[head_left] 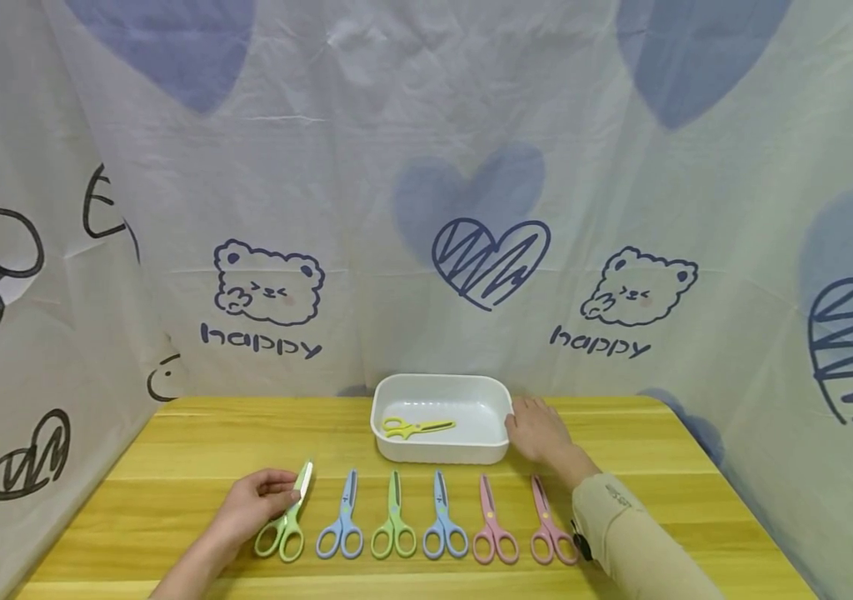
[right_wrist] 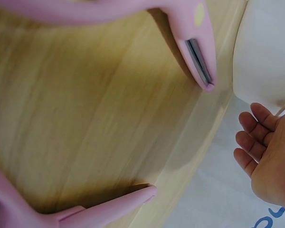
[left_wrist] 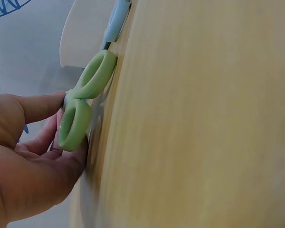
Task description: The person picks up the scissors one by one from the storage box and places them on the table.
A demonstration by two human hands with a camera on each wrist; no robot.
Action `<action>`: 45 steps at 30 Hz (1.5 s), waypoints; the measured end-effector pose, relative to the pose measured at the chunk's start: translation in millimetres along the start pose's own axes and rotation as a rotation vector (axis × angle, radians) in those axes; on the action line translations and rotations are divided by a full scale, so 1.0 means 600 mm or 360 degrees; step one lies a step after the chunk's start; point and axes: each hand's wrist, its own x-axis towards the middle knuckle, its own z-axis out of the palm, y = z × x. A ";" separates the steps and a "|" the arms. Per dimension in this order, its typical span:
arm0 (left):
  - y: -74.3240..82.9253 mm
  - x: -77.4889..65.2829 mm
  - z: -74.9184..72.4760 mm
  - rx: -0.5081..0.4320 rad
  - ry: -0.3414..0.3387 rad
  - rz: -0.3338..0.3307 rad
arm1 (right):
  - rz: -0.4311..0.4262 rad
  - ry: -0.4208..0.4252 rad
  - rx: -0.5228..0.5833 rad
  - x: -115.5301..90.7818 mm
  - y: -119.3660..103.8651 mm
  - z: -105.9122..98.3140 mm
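My left hand (head_left: 254,502) pinches a pair of green-handled scissors (head_left: 291,515) between thumb and fingers. Their two finger loops (left_wrist: 85,118) point towards me, and the pale blades tilt up and away. At the back of the table, my right hand (head_left: 542,429) grips the right end of a white plastic bin (head_left: 441,452), its fingers (right_wrist: 250,144) curled near the rim in the right wrist view. Its thumb is mostly hidden there. Inside the bin, at the left, lies a pair of yellow scissors (head_left: 415,428).
A row of scissors lies in front of the bin, blades pointing away: blue (head_left: 345,515), green (head_left: 395,515), another blue (head_left: 441,515) and two pink pairs (head_left: 491,517). The right forearm passes beside the rightmost pink pair. A printed cloth (head_left: 366,333) hangs behind the wooden table (head_left: 164,467).
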 end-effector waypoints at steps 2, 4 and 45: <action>-0.001 0.000 0.000 0.0020 -0.0001 0.0002 | -0.0003 0.0003 -0.0001 0.001 0.000 0.001; -0.001 0.001 0.001 0.0031 0.0011 -0.0006 | -0.0004 0.0008 -0.0001 0.001 0.001 0.001; 0.010 0.006 0.024 0.0224 0.0130 0.0010 | -0.0008 -0.0008 -0.0013 0.005 0.007 0.005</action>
